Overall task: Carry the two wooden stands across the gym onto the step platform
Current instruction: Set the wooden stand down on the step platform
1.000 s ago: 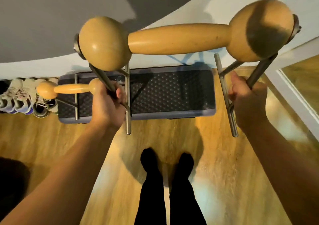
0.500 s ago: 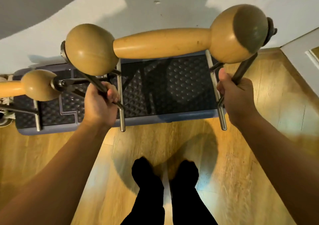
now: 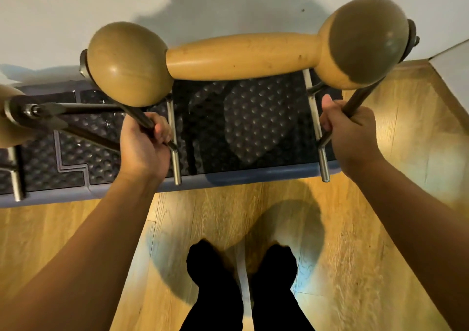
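Observation:
A wooden stand (image 3: 241,54) with a dumbbell-shaped wooden bar and grey metal legs hangs over the right half of the step platform (image 3: 253,127), a dark studded mat with a blue-grey rim. My left hand (image 3: 143,140) grips its left leg strut and my right hand (image 3: 347,127) grips its right leg strut. Its metal feet reach down to the platform's front edge; whether they touch it I cannot tell. The other wooden stand (image 3: 15,117) sits on the platform's left end, mostly cut off by the frame edge.
A white wall (image 3: 228,5) rises directly behind the platform. Wooden floor (image 3: 380,229) surrounds it, with a white baseboard corner (image 3: 451,59) at the right. My two legs in black (image 3: 241,280) stand just in front of the platform.
I have stepped closer to the platform. The held stand has come down over the platform's right half. The stand on the left has slid toward the frame edge.

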Demonstrator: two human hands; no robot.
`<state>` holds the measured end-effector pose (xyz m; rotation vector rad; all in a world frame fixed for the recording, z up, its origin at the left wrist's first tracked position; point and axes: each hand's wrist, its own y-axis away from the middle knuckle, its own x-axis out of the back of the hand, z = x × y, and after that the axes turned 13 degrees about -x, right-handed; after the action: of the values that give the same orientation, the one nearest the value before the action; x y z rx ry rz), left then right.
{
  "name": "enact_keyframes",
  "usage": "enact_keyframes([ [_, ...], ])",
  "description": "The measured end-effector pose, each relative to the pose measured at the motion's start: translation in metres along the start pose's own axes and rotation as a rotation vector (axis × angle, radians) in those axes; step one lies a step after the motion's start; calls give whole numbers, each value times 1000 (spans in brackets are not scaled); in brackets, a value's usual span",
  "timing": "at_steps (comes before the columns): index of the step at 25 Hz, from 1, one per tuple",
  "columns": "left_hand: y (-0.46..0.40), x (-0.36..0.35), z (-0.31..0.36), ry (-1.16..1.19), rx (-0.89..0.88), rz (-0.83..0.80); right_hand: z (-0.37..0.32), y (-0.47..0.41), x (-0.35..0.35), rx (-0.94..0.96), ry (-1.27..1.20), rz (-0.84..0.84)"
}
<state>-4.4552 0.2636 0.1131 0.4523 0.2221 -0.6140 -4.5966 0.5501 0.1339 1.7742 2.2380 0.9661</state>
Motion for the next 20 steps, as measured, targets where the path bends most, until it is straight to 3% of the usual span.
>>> enact_keyframes([
  [15,-4,16,-19,-68,-3,-80,27,-3,-16,-31,22,29],
  [20,-4,16,-18,-102,5,-66,26,3,-23,-138,-9,114],
])
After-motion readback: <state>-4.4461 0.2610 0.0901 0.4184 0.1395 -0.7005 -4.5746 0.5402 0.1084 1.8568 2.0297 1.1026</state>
